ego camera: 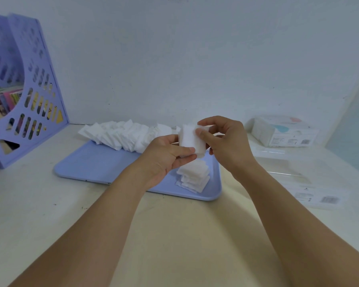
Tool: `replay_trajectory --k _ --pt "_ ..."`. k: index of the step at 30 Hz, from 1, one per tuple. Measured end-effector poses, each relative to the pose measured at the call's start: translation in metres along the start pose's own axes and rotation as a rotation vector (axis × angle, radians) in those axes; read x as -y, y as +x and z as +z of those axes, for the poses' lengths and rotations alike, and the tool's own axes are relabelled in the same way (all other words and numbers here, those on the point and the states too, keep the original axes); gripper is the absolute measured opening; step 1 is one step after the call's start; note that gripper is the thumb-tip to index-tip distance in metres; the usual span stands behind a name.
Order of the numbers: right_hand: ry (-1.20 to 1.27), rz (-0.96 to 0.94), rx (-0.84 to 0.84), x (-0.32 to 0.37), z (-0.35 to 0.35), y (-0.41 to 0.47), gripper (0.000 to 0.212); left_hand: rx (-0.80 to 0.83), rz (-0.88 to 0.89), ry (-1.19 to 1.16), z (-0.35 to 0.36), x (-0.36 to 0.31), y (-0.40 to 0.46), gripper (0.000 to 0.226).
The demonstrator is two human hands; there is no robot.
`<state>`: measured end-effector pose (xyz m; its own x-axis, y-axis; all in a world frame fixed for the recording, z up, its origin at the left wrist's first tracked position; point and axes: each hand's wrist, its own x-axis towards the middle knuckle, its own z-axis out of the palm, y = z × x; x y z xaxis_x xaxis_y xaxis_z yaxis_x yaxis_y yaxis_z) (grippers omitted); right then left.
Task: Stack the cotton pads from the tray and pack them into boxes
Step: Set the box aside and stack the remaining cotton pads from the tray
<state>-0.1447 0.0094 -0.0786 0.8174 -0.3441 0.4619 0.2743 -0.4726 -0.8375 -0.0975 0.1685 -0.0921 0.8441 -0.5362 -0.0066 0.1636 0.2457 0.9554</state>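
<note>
The clear boxes (294,179) at right of frame are faint and hard to outline. At centre, the left hand (164,158) and right hand (222,139) pinch a small stack of cotton pads (190,139) above the blue tray (95,160). A row of loose pads (122,134) lines the tray's upper edge, a short pile (193,177) sits by its lower right corner, and the tray's left part lies bare.

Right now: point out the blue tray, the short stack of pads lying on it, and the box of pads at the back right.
blue tray (95,162), head view, bare floor
short stack of pads (193,176), head view, top pad
box of pads (286,132), head view, clear lid
</note>
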Motion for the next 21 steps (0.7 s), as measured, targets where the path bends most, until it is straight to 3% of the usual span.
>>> replay_trajectory --k 21 --pt "0.064 -0.072 -0.125 0.0014 0.0017 -0.0047 0.017 0.052 -0.098 -0.043 -0.0010 0.0028 0.0001 0.025"
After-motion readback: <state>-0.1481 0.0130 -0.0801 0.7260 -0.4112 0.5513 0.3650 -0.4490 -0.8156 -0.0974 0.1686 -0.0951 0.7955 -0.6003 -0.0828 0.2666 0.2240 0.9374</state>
